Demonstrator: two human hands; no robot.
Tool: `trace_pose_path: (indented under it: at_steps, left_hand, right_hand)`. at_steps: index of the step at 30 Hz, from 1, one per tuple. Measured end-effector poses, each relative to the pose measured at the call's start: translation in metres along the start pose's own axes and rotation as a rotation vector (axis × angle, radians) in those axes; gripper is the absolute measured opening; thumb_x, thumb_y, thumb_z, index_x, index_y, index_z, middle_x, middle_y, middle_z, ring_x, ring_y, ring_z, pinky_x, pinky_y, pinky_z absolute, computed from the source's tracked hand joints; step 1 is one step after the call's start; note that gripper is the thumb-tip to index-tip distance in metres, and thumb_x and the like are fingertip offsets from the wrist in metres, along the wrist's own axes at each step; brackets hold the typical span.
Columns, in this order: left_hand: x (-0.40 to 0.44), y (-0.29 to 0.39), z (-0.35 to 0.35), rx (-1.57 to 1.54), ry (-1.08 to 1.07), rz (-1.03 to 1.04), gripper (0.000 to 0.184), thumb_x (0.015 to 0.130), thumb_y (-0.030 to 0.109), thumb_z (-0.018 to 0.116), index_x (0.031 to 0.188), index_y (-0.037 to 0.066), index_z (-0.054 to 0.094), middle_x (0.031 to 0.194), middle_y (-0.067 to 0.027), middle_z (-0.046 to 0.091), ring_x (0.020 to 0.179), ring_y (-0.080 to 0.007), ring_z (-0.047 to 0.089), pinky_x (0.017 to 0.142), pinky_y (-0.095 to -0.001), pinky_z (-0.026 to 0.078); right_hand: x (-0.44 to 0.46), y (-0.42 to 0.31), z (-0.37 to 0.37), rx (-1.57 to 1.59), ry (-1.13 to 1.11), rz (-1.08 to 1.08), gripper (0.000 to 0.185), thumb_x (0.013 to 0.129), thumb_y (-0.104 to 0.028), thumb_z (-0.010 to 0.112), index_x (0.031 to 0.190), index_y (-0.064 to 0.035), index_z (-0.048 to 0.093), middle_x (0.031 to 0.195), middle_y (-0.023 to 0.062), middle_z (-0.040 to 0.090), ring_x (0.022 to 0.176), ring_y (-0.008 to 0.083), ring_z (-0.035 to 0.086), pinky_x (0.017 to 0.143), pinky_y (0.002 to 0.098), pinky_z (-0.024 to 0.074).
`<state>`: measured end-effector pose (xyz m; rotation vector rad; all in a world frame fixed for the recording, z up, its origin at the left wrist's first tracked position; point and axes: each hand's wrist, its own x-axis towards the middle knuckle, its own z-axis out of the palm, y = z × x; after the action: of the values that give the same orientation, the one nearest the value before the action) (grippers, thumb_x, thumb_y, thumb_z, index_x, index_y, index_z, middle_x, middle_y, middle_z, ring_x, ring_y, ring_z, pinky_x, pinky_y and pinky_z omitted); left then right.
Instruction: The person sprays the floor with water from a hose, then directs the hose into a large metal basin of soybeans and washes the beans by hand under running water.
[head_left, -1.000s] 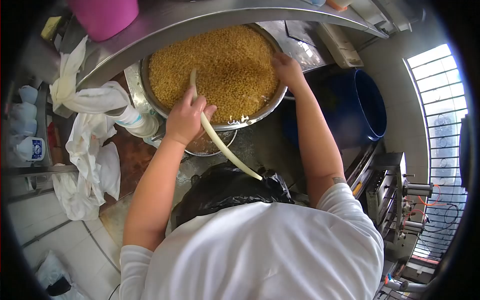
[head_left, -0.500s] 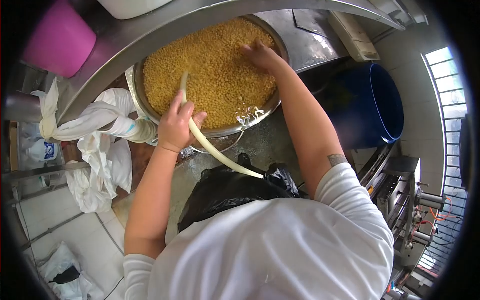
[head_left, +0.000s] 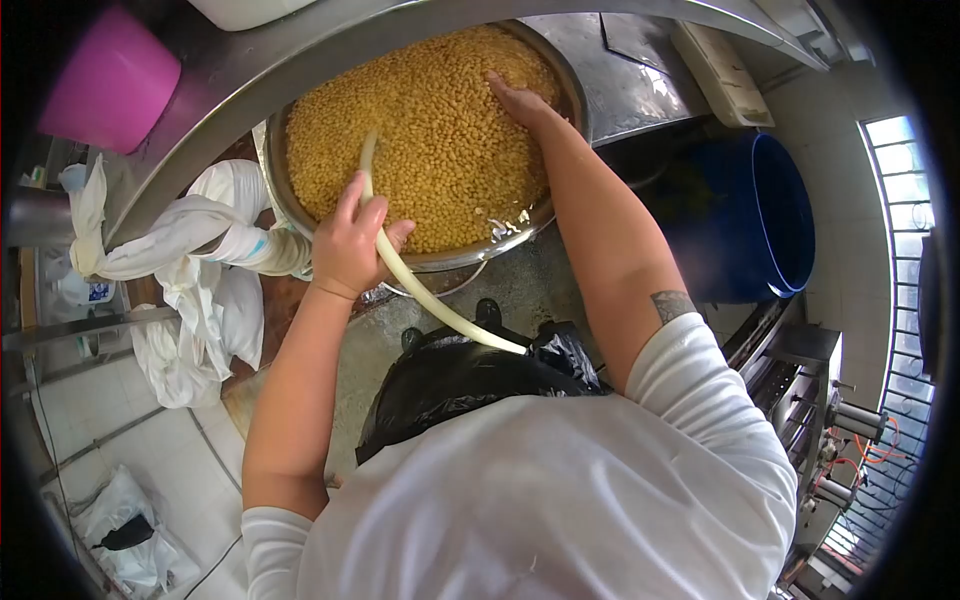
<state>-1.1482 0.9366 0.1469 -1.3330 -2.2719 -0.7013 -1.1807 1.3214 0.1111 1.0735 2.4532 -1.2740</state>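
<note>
A large round metal tub (head_left: 275, 178) is filled with small yellow beans (head_left: 430, 120), wet and shiny near its front rim. My left hand (head_left: 350, 238) is closed around a pale, flexible hose (head_left: 420, 297) at the tub's near-left rim. The hose's end dips among the beans, and its other end runs back over the black plastic apron (head_left: 460, 375) at my waist. At the far right side of the tub, my right hand (head_left: 520, 102) lies in the beans with its fingers stretched out, partly sunk and holding nothing I can see.
A metal ledge (head_left: 290, 75) curves over the tub's far left, with a pink bucket (head_left: 112, 80) on it. White cloth (head_left: 165, 240) is knotted round a pole at left. To the right stands a blue barrel (head_left: 745, 215), with machinery (head_left: 800, 370) below it.
My right hand has shifted slightly and sits lower in the beans. My left hand keeps its hold on the hose in nearly the same spot. The view has moved a little.
</note>
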Motion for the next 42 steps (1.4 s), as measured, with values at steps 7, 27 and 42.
trace_pose_path:
  at_steps: [7,27,42]
  left_hand:
    - [-0.001,0.003,-0.003,0.003,-0.077,-0.060,0.043,0.092,0.043,0.082,0.112,0.006,0.073,0.142,-0.0275,0.063,0.104,-0.0411,0.075,0.081,-0.0466,0.064]
    - [-0.003,0.001,0.000,-0.013,-0.051,-0.071,0.046,0.095,0.047,0.078,0.116,0.006,0.072,0.145,-0.0267,0.063,0.104,-0.0422,0.075,0.082,-0.0474,0.064]
    - [-0.002,0.001,-0.001,0.018,-0.047,-0.057,0.047,0.094,0.048,0.078,0.116,0.006,0.073,0.144,-0.0259,0.064,0.099,-0.0410,0.076,0.076,-0.0465,0.065]
  right_hand:
    - [0.046,0.027,0.019,0.176,-0.209,-0.189,0.091,0.105,-0.079,0.033,0.168,-0.0131,0.040,0.175,0.0156,0.033,0.159,0.0414,0.034,0.126,0.0571,0.0316]
    - [-0.001,-0.007,0.038,0.601,-0.267,-0.116,0.082,0.109,-0.071,0.037,0.174,-0.0235,0.022,0.183,0.0085,0.004,0.167,0.0353,0.003,0.131,0.0640,0.0113]
    - [-0.039,-0.032,0.045,1.427,-0.670,-0.205,0.076,0.108,-0.064,0.049,0.157,-0.0061,0.052,0.162,0.0188,0.052,0.151,0.0453,0.045,0.121,0.0764,0.0311]
